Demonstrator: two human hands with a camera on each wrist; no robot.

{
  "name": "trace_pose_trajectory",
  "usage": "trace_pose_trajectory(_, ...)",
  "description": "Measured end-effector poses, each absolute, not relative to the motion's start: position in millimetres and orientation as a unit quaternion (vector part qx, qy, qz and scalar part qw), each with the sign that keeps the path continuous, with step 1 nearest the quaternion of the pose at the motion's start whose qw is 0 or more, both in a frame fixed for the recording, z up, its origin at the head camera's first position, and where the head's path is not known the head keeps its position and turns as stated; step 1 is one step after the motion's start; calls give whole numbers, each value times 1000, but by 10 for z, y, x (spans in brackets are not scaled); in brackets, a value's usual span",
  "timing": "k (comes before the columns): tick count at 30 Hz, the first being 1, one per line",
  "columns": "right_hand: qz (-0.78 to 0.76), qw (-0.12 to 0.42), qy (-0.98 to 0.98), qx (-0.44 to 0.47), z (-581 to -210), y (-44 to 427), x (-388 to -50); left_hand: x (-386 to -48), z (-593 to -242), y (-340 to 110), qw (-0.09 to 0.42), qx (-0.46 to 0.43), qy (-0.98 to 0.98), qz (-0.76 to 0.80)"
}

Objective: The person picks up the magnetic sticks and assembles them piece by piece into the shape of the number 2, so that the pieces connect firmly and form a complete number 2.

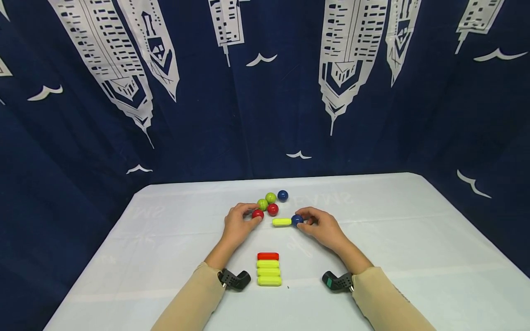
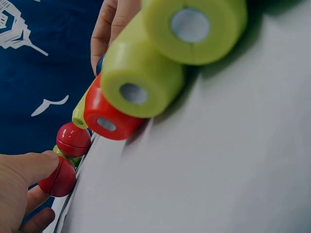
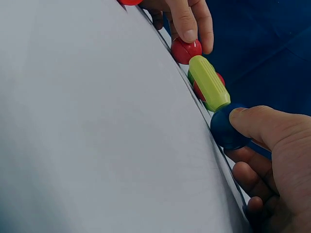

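Observation:
My right hand (image 1: 323, 226) pinches a blue ball (image 3: 227, 127) between thumb and fingers. A yellow-green ribbed rod (image 1: 282, 222) sticks out from that ball toward the left, touching it. On the other side my left hand (image 1: 241, 222) holds a red ball (image 2: 59, 178) between thumb and fingertips. In the head view a gap separates this red ball from the rod's free end. A second red ball (image 1: 273, 209) lies between the hands, just beyond the rod. Two green balls (image 1: 271, 197) and another blue ball (image 1: 283, 196) sit behind them.
Nearer the front of the white table (image 1: 165, 257), a red rod (image 1: 267, 256) and three yellow-green rods (image 1: 268, 272) lie stacked in a column between the forearms. Pale metal discs show in the rod ends. A dark blue printed curtain (image 1: 265, 115) hangs behind the table.

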State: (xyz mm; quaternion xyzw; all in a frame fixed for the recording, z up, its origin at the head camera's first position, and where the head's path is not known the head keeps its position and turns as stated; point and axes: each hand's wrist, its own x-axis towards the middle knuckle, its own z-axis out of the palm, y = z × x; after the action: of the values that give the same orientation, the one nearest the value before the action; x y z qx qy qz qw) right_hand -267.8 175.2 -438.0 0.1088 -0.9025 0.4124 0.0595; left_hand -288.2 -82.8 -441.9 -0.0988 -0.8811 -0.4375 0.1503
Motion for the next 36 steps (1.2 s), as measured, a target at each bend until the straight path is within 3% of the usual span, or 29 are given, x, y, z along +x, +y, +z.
trace_pose_trajectory(27,408,65,-903,117,-4406,1759,-2694,-2788,-4389,-856,50,-127,-876,-463)
trace_pose_trajectory(36,408,62,-903,117,-4413,1757,-2695,-2776,-4406,-852,38,-131,-876,-462)
